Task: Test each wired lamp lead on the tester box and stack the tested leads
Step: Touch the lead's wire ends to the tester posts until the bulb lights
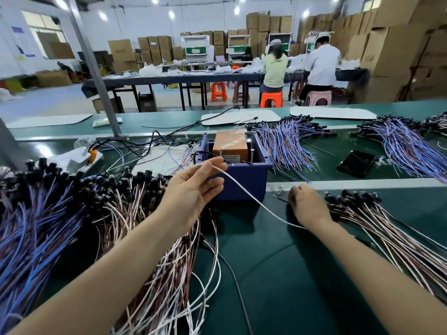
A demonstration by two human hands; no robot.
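Observation:
The tester box is a blue plastic bin with an orange unit and upright metal pins inside, at the centre of the green bench. My left hand pinches the end of a white lead wire just in front of the box. The wire runs down to the right and passes behind my right wrist. My right hand has curled fingers resting at the socket ends of a neat row of brown-and-white leads. What those fingers hold is hidden. A tangled heap of leads lies on the left.
Blue-and-purple lead bundles lie behind the box and at far right. A black phone rests right of the box. A metal post rises at left. Two people sit at a far table among stacked cartons.

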